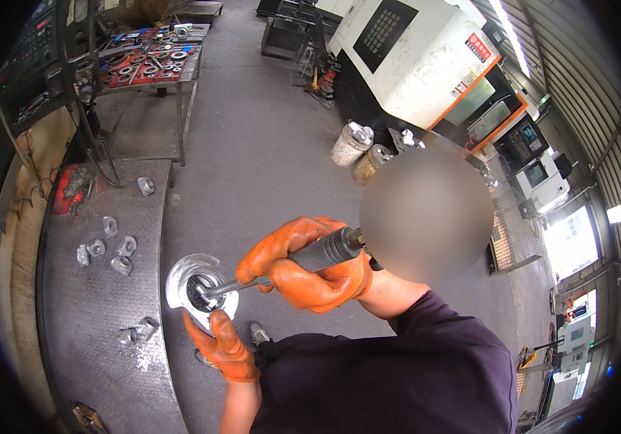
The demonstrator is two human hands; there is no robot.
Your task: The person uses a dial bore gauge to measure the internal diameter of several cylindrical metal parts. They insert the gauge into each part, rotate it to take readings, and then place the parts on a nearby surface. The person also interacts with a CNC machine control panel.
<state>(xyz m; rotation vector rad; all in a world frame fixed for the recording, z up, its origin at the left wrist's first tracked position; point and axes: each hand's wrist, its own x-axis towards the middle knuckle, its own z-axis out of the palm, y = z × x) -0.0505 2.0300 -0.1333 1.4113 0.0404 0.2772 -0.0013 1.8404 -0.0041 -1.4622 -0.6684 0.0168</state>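
Note:
My left hand (225, 353), in an orange rubber glove, grips a shiny, ring-shaped metal casting (177, 283) from below. The casting's round opening faces up, beyond the edge of the metal bench. In the same kind of glove, my right hand (318, 288) is wrapped round a dark grey die grinder (323, 250). Its thin shaft points down to the left, with the tip inside the casting's opening. A brass-coloured fitting shows at the grinder's rear end; beyond that, a blurred disc hides the view. Whether the tip touches the casting wall I cannot tell.
Several small metal castings (128, 246) lie on the tread-plate bench (108, 304) at left, near a red cloth (62, 194). Behind stands a table of tools (151, 66). Two buckets (352, 145) stand by a large white machine (404, 65). A control panel (32, 61) hangs at far left.

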